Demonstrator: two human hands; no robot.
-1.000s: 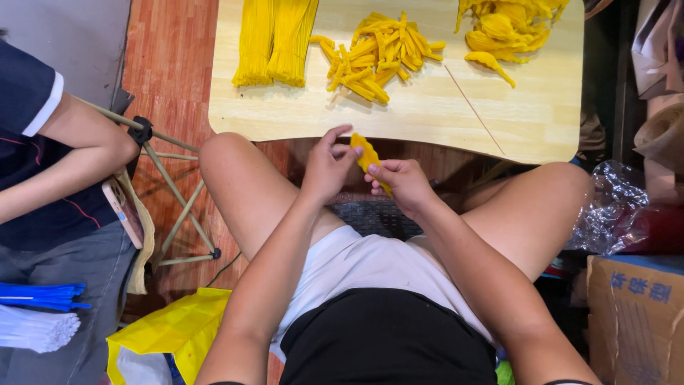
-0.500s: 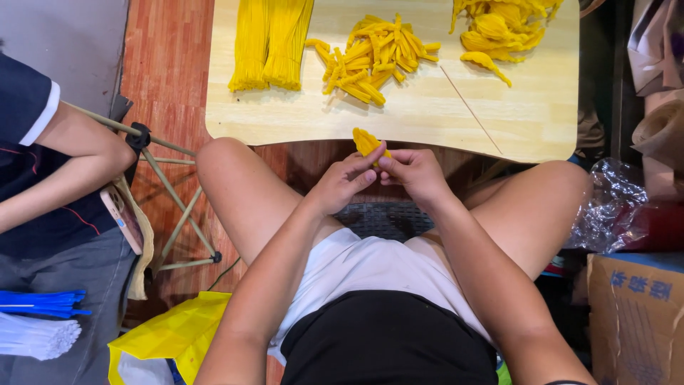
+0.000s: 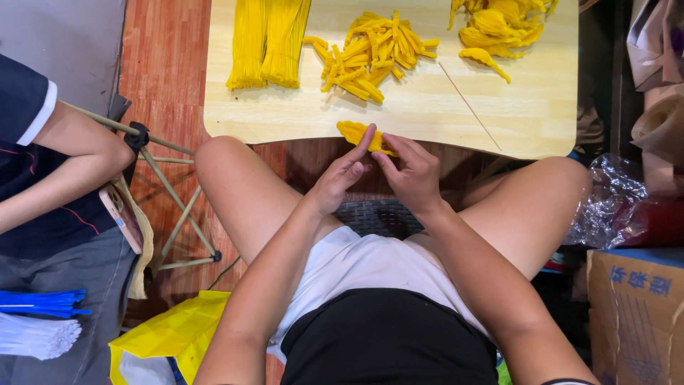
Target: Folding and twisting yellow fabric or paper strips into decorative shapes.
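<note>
I pinch the folded yellow piece (image 3: 363, 135) between my left hand (image 3: 340, 182) and right hand (image 3: 412, 171), both grips clamped on it, above the near edge of the bench (image 3: 456, 107). Its long axis lies left to right, and each hand holds one end.

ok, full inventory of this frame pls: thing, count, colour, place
folded yellow piece: one, yellow, pinched between both hands at the table's near edge
wooden table: one, pale wood, top of view
straight fuzzy stems: two bundles, yellow, table's left side
short bent pieces: one pile, count unclear, yellow, table middle
shaped pieces: one pile, yellow, table's far right
folding stand: one, tan rods with black joints, floor at left
plastic bag: one, yellow, floor, bottom left
blue sticks: one bundle, blue, lower left edge
white sticks: one bundle, white, below the blue
cardboard box: one, brown, lower right
other person's arm: one, dark sleeve, left edge
left hand: on the piece
right hand: on the piece
</note>
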